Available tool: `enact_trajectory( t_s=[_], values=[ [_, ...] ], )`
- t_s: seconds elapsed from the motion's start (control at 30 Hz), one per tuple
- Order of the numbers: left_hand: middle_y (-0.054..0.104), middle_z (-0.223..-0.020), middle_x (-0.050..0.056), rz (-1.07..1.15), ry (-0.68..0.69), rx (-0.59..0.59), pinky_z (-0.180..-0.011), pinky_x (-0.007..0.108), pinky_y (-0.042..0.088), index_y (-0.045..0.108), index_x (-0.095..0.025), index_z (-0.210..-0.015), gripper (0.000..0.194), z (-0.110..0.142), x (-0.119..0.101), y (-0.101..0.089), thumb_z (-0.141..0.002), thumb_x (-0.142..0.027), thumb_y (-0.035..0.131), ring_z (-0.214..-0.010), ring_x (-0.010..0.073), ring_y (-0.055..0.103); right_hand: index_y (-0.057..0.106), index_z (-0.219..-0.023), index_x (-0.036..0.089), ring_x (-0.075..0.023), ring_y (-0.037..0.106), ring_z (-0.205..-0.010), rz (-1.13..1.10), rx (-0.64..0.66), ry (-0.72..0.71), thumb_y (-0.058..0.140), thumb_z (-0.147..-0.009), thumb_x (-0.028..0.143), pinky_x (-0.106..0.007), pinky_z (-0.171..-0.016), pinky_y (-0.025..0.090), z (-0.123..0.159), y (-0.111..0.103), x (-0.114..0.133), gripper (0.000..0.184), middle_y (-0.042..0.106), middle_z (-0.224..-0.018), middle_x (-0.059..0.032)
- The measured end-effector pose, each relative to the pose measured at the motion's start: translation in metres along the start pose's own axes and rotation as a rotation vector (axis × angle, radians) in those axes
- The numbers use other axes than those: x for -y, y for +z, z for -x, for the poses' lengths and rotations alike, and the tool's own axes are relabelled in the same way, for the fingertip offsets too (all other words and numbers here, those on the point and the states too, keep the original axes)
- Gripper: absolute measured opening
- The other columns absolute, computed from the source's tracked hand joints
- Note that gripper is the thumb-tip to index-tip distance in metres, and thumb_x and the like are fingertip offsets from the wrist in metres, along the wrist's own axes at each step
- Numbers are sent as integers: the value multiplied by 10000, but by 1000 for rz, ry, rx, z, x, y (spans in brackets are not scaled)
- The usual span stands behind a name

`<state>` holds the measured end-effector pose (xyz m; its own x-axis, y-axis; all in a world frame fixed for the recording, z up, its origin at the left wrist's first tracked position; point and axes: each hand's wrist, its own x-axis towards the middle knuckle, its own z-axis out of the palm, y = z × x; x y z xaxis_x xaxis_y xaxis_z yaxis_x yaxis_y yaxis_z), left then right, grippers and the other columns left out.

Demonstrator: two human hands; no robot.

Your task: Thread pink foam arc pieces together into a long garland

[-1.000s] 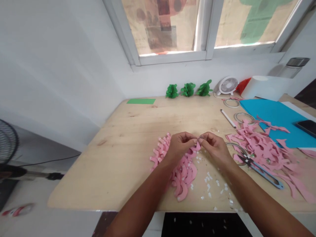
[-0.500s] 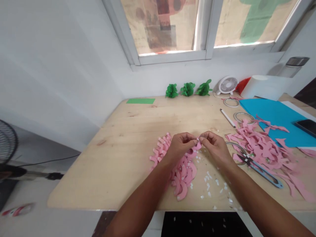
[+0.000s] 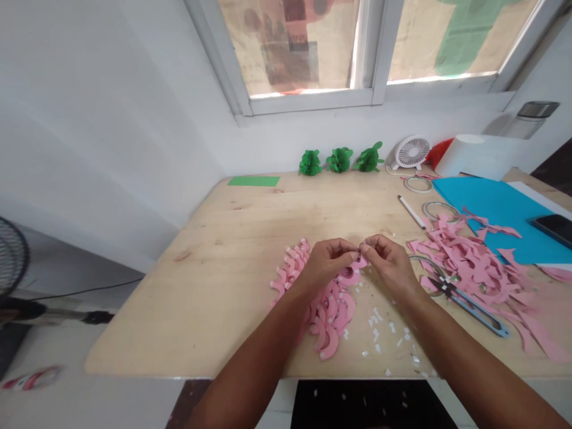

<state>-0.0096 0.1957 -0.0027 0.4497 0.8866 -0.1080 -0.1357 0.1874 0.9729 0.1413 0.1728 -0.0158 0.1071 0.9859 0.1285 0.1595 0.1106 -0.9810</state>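
Between the fingertips of both hands is a small pink paper piece (image 3: 362, 261). My left hand (image 3: 331, 260) pinches it from the left, closed at thumb and forefinger. My right hand (image 3: 388, 260) is also closed in a pinch at its upper tip, the two hands nearly touching. Just below lies a heap of curved pink paper pieces (image 3: 329, 345), partly covered by my left forearm. Left of that hand, a row of pink curved pieces (image 3: 290, 265) with pale ends rests on the table. Tiny white paper bits (image 3: 376, 319) are scattered under my right wrist.
Right of my hands are pink paper scraps (image 3: 480, 268), blue-handled snips (image 3: 480, 311), tape rolls (image 3: 440, 211) and a white pen (image 3: 412, 213). Blue sheets (image 3: 478, 196) and a phone (image 3: 554, 227) lie farther right. Green paper figures (image 3: 339, 160) and a small fan (image 3: 412, 152) stand along the wall.
The fingertips have shifted slightly on the pink piece, and less of it shows between them. The view has moved a touch; the things on the table stay put.
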Motion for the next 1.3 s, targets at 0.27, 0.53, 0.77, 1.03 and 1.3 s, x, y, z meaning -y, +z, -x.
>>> enact_trajectory(
  t_s=[0.27,0.53,0.77,1.03,1.3],
  values=[
    [631,-711,16,-18,40,114,-592,226,445,672,-139,-828,228,-1,0,-8,-629,-239,721,-597,89,556,562,-743,188,-141,470,-583,27,-74,-53,596,-759,364,-253,-553,370,-1,-2,0,179,525,-614,16],
    [614,-646,9,2,46,136,-568,223,445,663,-143,-836,209,0,-1,-9,-657,-245,695,-568,95,555,547,-736,198,-148,482,-618,187,-160,-199,558,-802,355,-266,-612,380,4,2,2,171,534,-645,9],
    [611,-625,8,4,58,54,-557,232,442,674,-138,-816,213,0,-2,-8,-637,-249,704,-547,98,544,570,-791,195,-166,525,-682,22,-99,-95,553,-802,401,-269,-636,408,3,3,6,207,563,-694,-7],
    [651,-693,24,38,77,-16,-578,219,445,684,-139,-840,200,0,0,-9,-660,-226,699,-575,89,549,456,-636,199,-113,380,-527,0,39,-1,584,-778,402,-240,-503,309,4,3,8,279,394,-577,43],
    [651,-655,27,76,54,-70,-524,216,459,678,-130,-789,250,-2,1,-5,-617,-302,735,-536,96,562,437,-629,207,-118,359,-520,76,-12,-62,578,-771,434,-245,-501,295,1,3,-3,302,363,-564,46]
  ],
)
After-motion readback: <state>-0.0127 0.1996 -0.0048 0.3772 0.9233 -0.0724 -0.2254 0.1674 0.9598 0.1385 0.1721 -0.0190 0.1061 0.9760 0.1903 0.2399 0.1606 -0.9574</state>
